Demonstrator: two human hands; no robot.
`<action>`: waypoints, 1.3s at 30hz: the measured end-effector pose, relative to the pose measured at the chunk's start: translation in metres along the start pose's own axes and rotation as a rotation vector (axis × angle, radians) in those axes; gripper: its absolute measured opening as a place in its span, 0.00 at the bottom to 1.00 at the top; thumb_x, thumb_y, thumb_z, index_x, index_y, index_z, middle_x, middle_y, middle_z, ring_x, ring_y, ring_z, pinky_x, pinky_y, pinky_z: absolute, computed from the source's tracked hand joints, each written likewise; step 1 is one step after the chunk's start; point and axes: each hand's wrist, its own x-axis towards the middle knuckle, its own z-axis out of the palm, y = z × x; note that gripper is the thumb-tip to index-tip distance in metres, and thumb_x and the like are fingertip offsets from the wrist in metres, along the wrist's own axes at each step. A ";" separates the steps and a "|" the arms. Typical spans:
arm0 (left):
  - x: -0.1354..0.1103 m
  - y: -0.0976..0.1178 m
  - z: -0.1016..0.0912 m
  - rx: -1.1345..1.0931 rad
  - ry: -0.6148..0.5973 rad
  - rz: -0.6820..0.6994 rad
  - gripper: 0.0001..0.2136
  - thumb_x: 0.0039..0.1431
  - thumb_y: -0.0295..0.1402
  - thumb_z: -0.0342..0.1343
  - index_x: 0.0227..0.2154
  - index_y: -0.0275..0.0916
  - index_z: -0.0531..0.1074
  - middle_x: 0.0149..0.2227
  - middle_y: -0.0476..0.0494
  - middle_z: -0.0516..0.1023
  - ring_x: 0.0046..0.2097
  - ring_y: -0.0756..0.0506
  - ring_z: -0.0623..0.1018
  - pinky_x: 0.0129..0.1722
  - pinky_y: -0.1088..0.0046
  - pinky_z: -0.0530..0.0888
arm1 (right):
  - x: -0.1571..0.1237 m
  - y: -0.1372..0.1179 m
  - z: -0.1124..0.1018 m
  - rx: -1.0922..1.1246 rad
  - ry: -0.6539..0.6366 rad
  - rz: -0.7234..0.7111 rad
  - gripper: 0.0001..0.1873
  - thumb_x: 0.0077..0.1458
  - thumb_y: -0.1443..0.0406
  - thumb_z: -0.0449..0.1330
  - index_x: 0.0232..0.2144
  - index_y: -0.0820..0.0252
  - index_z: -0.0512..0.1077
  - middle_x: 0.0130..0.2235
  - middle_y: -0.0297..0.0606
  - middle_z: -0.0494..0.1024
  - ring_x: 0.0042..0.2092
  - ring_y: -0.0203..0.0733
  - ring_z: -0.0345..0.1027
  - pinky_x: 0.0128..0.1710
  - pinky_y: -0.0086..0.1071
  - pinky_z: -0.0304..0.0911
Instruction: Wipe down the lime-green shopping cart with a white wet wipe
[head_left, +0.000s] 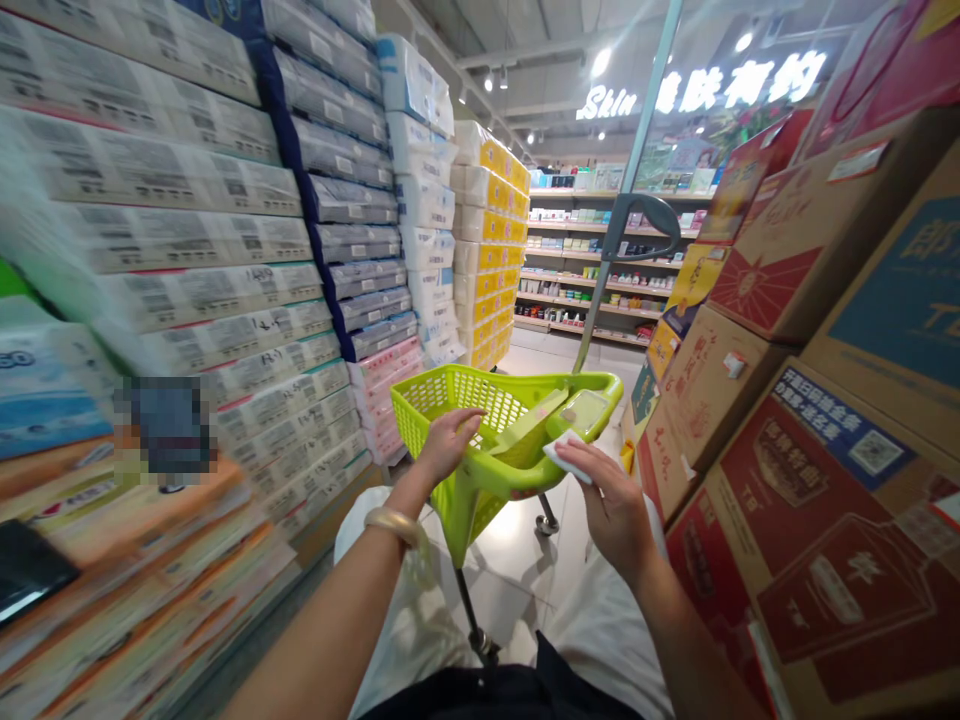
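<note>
In front of my knees stands a lime-green shopping cart point(504, 487) with a perforated basket and a looped handle. My left hand point(450, 440) lies over the near left rim of the basket, closed on it with the fingers pointing right. A folded white wipe point(568, 457) is pinched in my right hand point(606, 492) and touches the right side of the handle loop. The wipe's underside is hidden by my fingers. Inside the basket a light green flap point(531, 422) stands slanted.
Stacked tissue packs point(352, 200) rise along the left. Red and brown cartons point(757, 370) line the right side closely. Behind the cart a grey pole point(598, 300) with a looped grip rises. Stocked shelves point(577, 250) stand at the back; pale floor tiles point(517, 550) show below the cart.
</note>
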 end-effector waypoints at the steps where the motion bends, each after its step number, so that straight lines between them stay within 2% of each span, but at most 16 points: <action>1: 0.000 0.011 0.003 0.005 -0.010 0.022 0.20 0.58 0.47 0.47 0.39 0.40 0.78 0.45 0.41 0.80 0.49 0.41 0.76 0.53 0.63 0.69 | -0.001 0.005 0.002 -0.031 0.030 0.001 0.21 0.62 0.73 0.50 0.51 0.51 0.74 0.50 0.39 0.80 0.57 0.45 0.71 0.57 0.45 0.67; 4: -0.002 0.051 0.016 0.029 -0.097 0.088 0.17 0.56 0.46 0.53 0.39 0.42 0.79 0.43 0.44 0.81 0.46 0.42 0.78 0.50 0.67 0.71 | -0.001 0.013 0.008 -0.111 0.120 0.004 0.21 0.62 0.72 0.49 0.50 0.53 0.75 0.50 0.41 0.80 0.57 0.47 0.70 0.58 0.47 0.66; 6: -0.005 0.075 0.027 0.221 -0.226 0.139 0.14 0.55 0.45 0.55 0.32 0.42 0.79 0.36 0.44 0.81 0.40 0.41 0.79 0.41 0.68 0.72 | -0.001 0.014 0.012 -0.148 0.166 0.020 0.21 0.63 0.72 0.49 0.50 0.53 0.75 0.50 0.41 0.80 0.57 0.47 0.70 0.58 0.48 0.66; 8: -0.007 0.093 0.038 0.460 -0.346 0.121 0.11 0.53 0.43 0.57 0.24 0.42 0.76 0.27 0.44 0.78 0.32 0.41 0.77 0.33 0.68 0.70 | 0.000 0.013 0.014 -0.156 0.169 0.033 0.22 0.62 0.72 0.48 0.51 0.53 0.75 0.50 0.41 0.80 0.58 0.47 0.70 0.58 0.49 0.65; 10: -0.009 0.104 0.049 0.613 -0.415 0.105 0.10 0.50 0.42 0.59 0.20 0.42 0.73 0.22 0.45 0.75 0.28 0.42 0.76 0.28 0.69 0.67 | 0.000 0.013 0.014 -0.136 0.122 0.020 0.22 0.62 0.73 0.48 0.51 0.52 0.74 0.51 0.41 0.80 0.58 0.47 0.69 0.60 0.49 0.64; 13: -0.011 0.109 0.062 0.679 -0.410 0.094 0.11 0.46 0.44 0.63 0.23 0.42 0.73 0.24 0.44 0.76 0.29 0.41 0.76 0.29 0.68 0.68 | 0.001 0.022 0.008 -0.108 0.069 -0.003 0.22 0.62 0.72 0.49 0.51 0.51 0.75 0.51 0.39 0.79 0.58 0.45 0.69 0.60 0.47 0.64; 16: -0.012 0.111 0.069 0.733 -0.388 0.052 0.12 0.49 0.45 0.62 0.29 0.41 0.74 0.29 0.40 0.79 0.34 0.38 0.78 0.33 0.67 0.71 | 0.003 0.041 -0.002 -0.143 0.151 0.049 0.20 0.63 0.70 0.49 0.49 0.54 0.76 0.50 0.41 0.80 0.58 0.46 0.70 0.59 0.47 0.65; 19: -0.015 0.113 0.064 0.772 -0.395 0.026 0.13 0.51 0.44 0.60 0.34 0.39 0.75 0.34 0.37 0.81 0.38 0.37 0.80 0.37 0.65 0.73 | 0.003 0.054 -0.008 -0.205 0.271 0.163 0.18 0.64 0.67 0.50 0.47 0.57 0.77 0.49 0.44 0.80 0.57 0.48 0.71 0.58 0.47 0.66; 21: -0.017 0.115 0.057 0.793 -0.420 0.020 0.15 0.51 0.44 0.59 0.36 0.38 0.76 0.36 0.36 0.81 0.39 0.36 0.80 0.39 0.64 0.74 | 0.002 0.049 -0.005 -0.199 0.269 0.183 0.17 0.63 0.67 0.50 0.48 0.56 0.77 0.50 0.44 0.80 0.58 0.48 0.70 0.59 0.46 0.65; 25: -0.024 0.116 0.037 0.828 -0.466 0.022 0.18 0.52 0.47 0.56 0.40 0.40 0.77 0.39 0.35 0.82 0.42 0.34 0.81 0.41 0.61 0.75 | 0.001 0.024 0.007 -0.076 0.065 -0.010 0.21 0.63 0.71 0.49 0.51 0.52 0.75 0.53 0.39 0.78 0.61 0.45 0.66 0.62 0.47 0.61; 27: -0.027 0.115 0.026 0.843 -0.494 0.009 0.20 0.53 0.49 0.55 0.42 0.43 0.77 0.40 0.38 0.82 0.43 0.35 0.80 0.42 0.62 0.74 | 0.001 0.022 0.006 -0.071 0.023 -0.048 0.21 0.63 0.72 0.49 0.51 0.51 0.75 0.53 0.38 0.79 0.61 0.45 0.66 0.62 0.47 0.61; 31: -0.032 0.118 0.005 0.880 -0.541 -0.081 0.21 0.51 0.50 0.57 0.44 0.46 0.77 0.41 0.41 0.82 0.43 0.37 0.80 0.41 0.66 0.73 | 0.005 0.039 -0.006 -0.193 0.208 0.119 0.18 0.63 0.68 0.50 0.48 0.56 0.77 0.49 0.43 0.81 0.57 0.49 0.71 0.58 0.50 0.65; 33: -0.031 0.122 0.001 0.909 -0.555 -0.102 0.20 0.48 0.49 0.59 0.41 0.43 0.78 0.40 0.41 0.82 0.42 0.37 0.80 0.39 0.67 0.73 | 0.008 0.039 -0.006 -0.228 0.230 0.180 0.17 0.63 0.66 0.51 0.47 0.58 0.77 0.49 0.46 0.80 0.56 0.51 0.71 0.57 0.51 0.66; 35: -0.029 0.127 0.003 0.937 -0.554 -0.109 0.20 0.46 0.49 0.60 0.37 0.40 0.79 0.39 0.39 0.82 0.41 0.37 0.80 0.38 0.66 0.74 | 0.011 0.027 0.000 -0.213 0.158 0.153 0.17 0.62 0.68 0.51 0.48 0.58 0.76 0.51 0.45 0.79 0.58 0.51 0.69 0.58 0.51 0.64; 39: -0.025 0.133 0.015 0.936 -0.494 -0.137 0.20 0.49 0.49 0.59 0.35 0.37 0.80 0.36 0.35 0.82 0.40 0.35 0.81 0.37 0.64 0.75 | 0.020 -0.001 0.014 -0.110 -0.032 0.008 0.20 0.60 0.72 0.50 0.49 0.56 0.76 0.50 0.42 0.80 0.58 0.47 0.68 0.60 0.48 0.64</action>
